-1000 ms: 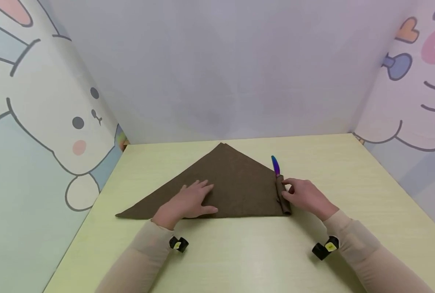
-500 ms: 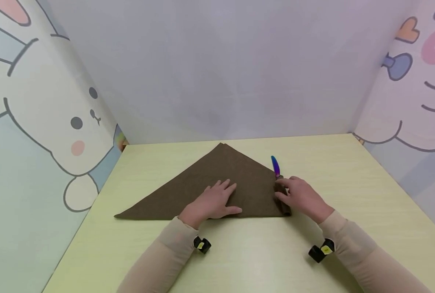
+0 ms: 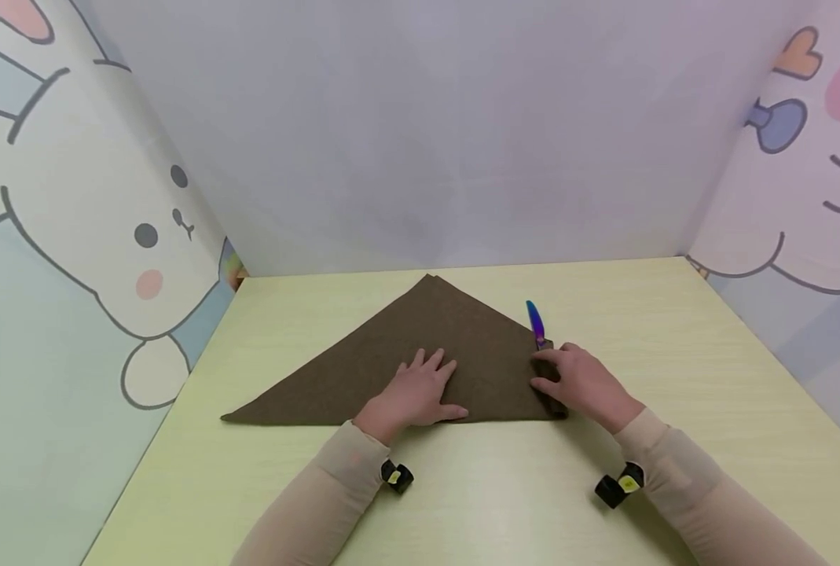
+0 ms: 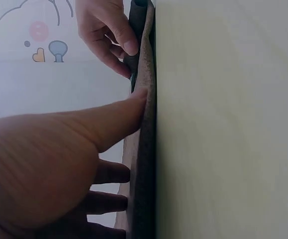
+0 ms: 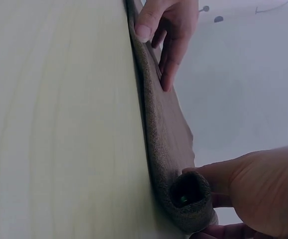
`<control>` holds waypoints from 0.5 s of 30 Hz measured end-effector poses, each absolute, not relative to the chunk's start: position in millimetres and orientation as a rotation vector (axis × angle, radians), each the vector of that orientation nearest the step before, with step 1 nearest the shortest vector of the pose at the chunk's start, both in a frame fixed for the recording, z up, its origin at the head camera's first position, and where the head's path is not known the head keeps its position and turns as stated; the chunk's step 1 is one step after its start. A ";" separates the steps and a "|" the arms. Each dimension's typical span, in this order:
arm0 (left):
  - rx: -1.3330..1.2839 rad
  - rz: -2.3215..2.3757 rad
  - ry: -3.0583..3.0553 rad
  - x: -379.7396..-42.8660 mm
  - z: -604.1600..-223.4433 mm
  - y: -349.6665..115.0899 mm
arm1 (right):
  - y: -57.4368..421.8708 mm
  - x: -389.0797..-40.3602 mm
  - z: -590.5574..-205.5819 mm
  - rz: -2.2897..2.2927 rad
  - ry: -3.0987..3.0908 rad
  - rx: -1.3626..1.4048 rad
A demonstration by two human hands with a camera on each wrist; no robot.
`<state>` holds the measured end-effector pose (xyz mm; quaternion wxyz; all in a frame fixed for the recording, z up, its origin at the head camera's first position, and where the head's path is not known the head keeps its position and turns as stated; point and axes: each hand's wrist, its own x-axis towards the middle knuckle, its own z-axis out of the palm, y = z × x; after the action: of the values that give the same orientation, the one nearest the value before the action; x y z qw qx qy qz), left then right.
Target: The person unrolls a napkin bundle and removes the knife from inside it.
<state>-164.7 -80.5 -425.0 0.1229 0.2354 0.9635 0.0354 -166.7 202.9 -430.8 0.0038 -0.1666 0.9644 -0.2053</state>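
Observation:
A brown cloth (image 3: pixel 363 373), folded into a triangle, lies flat with its peak pointing away. Its right corner is turned in as a narrow roll (image 5: pixel 191 211), from whose far end juts the shiny blue-purple blade of a knife (image 3: pixel 536 318); the rest of the knife is inside the roll. With fingers spread, my left hand (image 3: pixel 416 393) rests on the middle of the cloth near the front edge. My right hand (image 3: pixel 589 385) grips the roll, fingers over its top from the right side. In the right wrist view the roll's near end shows a dark hollow.
The cloth lies on a pale wooden table (image 3: pixel 490 503). A plain light wall (image 3: pixel 427 141) stands behind it, and side panels with cartoon animals (image 3: pixel 87 196) flank it left and right.
My left hand has slid right along the cloth, from left of the middle toward the roll. My right hand has shifted slightly left, its fingers now over the roll.

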 end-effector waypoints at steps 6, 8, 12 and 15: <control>0.686 0.105 2.818 -164.9 -427.1 -79.3 | 207.8 -168.9 -431.9 -0.653 3.035 -0.541; 0.690 0.103 2.820 -165.0 -427.1 -78.8 | 208.9 -169.4 -431.7 -0.663 3.034 -0.545; 0.684 0.097 2.818 -165.4 -426.7 -78.9 | 209.5 -171.1 -432.4 -0.695 3.030 -0.556; 0.681 0.092 2.815 -165.4 -426.4 -79.8 | 209.3 -173.3 -434.5 -0.713 3.029 -0.563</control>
<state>-165.4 -79.8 -426.4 0.1216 0.2333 0.9643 0.0317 -173.3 209.3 -434.5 -0.0106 -0.1781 0.9578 -0.2255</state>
